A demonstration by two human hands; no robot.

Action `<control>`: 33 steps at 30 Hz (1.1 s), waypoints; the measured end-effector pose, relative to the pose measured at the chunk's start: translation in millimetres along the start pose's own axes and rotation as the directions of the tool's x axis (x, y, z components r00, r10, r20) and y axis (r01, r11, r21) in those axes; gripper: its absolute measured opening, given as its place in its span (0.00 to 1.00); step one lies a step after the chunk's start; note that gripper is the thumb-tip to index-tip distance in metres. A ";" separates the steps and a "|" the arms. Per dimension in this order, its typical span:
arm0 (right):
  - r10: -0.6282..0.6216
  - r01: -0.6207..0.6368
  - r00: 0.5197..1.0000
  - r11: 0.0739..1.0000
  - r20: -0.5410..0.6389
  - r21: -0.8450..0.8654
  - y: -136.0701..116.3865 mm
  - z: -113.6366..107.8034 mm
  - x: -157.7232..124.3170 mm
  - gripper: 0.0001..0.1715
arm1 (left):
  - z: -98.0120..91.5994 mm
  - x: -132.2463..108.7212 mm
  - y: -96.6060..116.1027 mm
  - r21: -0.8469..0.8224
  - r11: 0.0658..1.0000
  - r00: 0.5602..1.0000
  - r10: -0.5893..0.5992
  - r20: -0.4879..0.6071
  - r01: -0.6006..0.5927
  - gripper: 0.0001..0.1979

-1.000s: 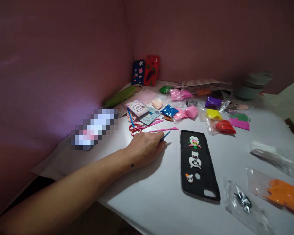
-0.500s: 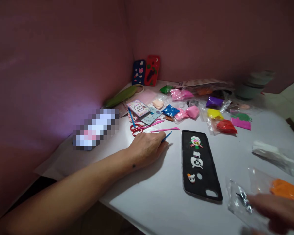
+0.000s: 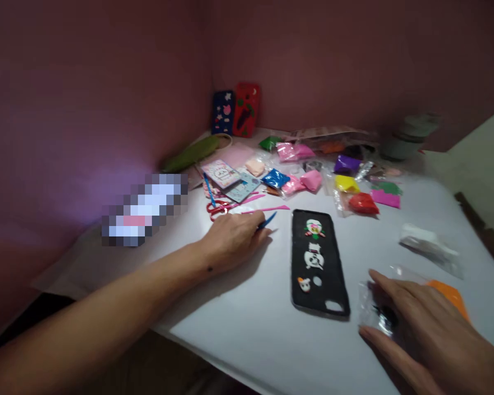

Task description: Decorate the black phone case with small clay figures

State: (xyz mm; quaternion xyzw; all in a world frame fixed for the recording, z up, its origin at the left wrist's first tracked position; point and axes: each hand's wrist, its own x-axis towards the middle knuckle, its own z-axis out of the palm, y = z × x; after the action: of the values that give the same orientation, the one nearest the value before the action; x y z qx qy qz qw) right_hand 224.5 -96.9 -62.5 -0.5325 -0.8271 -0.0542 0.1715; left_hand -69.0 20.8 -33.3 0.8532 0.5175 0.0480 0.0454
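My left hand (image 3: 234, 236) rests on the white table, its fingers closed round a blue pointed tool (image 3: 267, 220). To its right lies a black phone case (image 3: 319, 263) bearing small clay figures: one white with green and pink, a white skull-like one and a little white one with an orange patch. My right hand (image 3: 428, 323) is at the lower right, thumb and fingers spread apart around a clear packet (image 3: 385, 319) with something black inside. Whether the fingertips touch this packet is hard to tell. An orange clay packet (image 3: 450, 296) is partly behind my right hand.
Colourful clay packets (image 3: 275, 179) are spread across the back. Red-handled scissors (image 3: 219, 208) and a pink tool (image 3: 271, 209) lie beyond my left hand. A blurred bright screen (image 3: 146, 208) is at the left. Two decorated cases (image 3: 246, 109) lean on the wall. A white packet (image 3: 424, 240) lies right.
My right hand has come further into view and now spreads over the clear packet. The whole scene has shifted left and slightly up. My left hand still holds the blue tool.
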 end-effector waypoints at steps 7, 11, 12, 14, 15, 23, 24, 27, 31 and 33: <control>0.036 -0.036 0.998 0.999 -0.050 0.001 -19.5 -10.6 1.5 0.28 | 3.5 3.5 -3.7 -0.045 0.998 0.999 -0.035 -0.025 0.034 0.13; 0.072 -0.067 0.994 0.996 -0.079 0.060 -21.1 -7.6 -8.0 0.30 | 1.5 2.8 -3.3 -0.057 0.997 0.998 -0.056 -0.035 0.054 0.14; 0.077 -0.070 0.993 0.995 -0.088 0.072 -21.7 -7.0 -9.4 0.30 | 1.0 2.7 -3.0 -0.060 0.997 0.998 -0.056 -0.038 0.054 0.14; 0.079 -0.069 0.989 0.994 -0.121 0.086 -23.0 -5.8 -10.8 0.30 | 0.3 2.8 -2.5 -0.066 0.996 0.997 -0.062 -0.037 0.059 0.15; 0.078 -0.065 0.987 0.994 -0.143 0.090 -23.6 -5.1 -11.1 0.29 | 0.2 3.1 -2.1 -0.073 0.995 0.997 -0.069 -0.032 0.066 0.15; 0.101 -0.083 0.979 0.991 -0.176 0.104 -22.0 -3.8 -16.7 0.27 | -10.7 4.0 -9.0 -0.067 0.994 0.996 -0.090 0.013 0.090 0.15; 0.107 -0.089 0.978 0.990 -0.177 0.107 -21.4 -4.8 -18.1 0.28 | -16.4 1.6 -10.5 -0.043 0.996 0.997 -0.077 0.001 0.077 0.15; 0.148 -0.116 0.973 0.976 -0.178 0.182 -19.9 -7.9 -23.5 0.29 | -38.8 -11.3 -8.4 0.085 0.995 0.992 0.054 -0.112 -0.044 0.11; 0.256 -0.175 0.951 0.907 -0.173 0.382 -19.3 -10.0 -32.3 0.31 | -61.1 -34.0 13.9 0.080 0.974 0.924 0.227 -0.308 -0.213 0.11; 0.316 -0.206 0.936 0.851 -0.158 0.483 -20.8 -10.9 -35.9 0.32 | -62.6 -43.7 30.0 -0.014 0.949 0.897 0.293 -0.330 -0.315 0.09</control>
State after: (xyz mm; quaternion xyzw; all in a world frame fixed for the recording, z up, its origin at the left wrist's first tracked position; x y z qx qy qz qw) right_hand 221.7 -139.7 -62.6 -0.5746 -0.7100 0.1049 0.3934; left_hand -70.9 -30.1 31.1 0.9020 0.3761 0.2113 -0.0197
